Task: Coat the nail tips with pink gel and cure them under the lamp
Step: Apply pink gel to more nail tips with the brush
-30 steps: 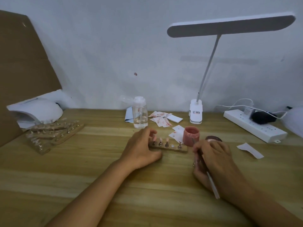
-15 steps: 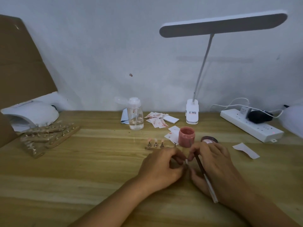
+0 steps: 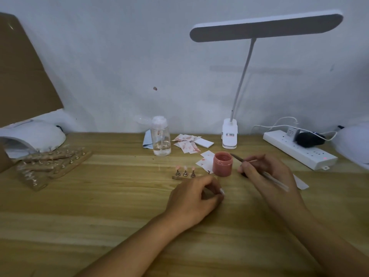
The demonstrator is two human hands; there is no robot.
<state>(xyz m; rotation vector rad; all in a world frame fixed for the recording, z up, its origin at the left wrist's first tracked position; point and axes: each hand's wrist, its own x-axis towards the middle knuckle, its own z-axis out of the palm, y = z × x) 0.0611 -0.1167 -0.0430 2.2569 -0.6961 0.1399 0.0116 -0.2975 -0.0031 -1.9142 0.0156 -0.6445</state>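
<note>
Head view: since half a second ago I see the right hand (image 3: pixel 267 174) has swung away from the left hand (image 3: pixel 196 198) and gone up to the gel jar (image 3: pixel 222 164). The left hand has barely shifted.

Right hand: fingers wrapped round the brush (image 3: pixel 276 182) in a pen grip. The dark bristle end points up-left and sits at the jar's right rim. I can't tell whether it touches the gel.

Left hand: resting on the table (image 3: pixel 99 196) mid-width, fingers curled, thumb and forefinger pinching a small pale nail tip (image 3: pixel 222 191). It's blurred, so no detail on coating.

The gel jar is open, pink inside, standing toward the back edge, right of centre. Just left of it is the holder strip (image 3: pixel 182 177) carrying three pink-topped nail tips (image 3: pixel 185 167) upright on pegs, partly hidden by the left hand's knuckles.

The curing lamp (image 3: pixel 34 136) is in the back-left corner, well apart from both hands, with stacked holders (image 3: pixel 54 162) in front of it.

Along the back edge: clear bottle (image 3: pixel 160 140), stained wipes (image 3: pixel 186 144), desk lamp (image 3: pixel 265 27), and power strip (image 3: pixel 295 150) toward the back-right corner.
</note>
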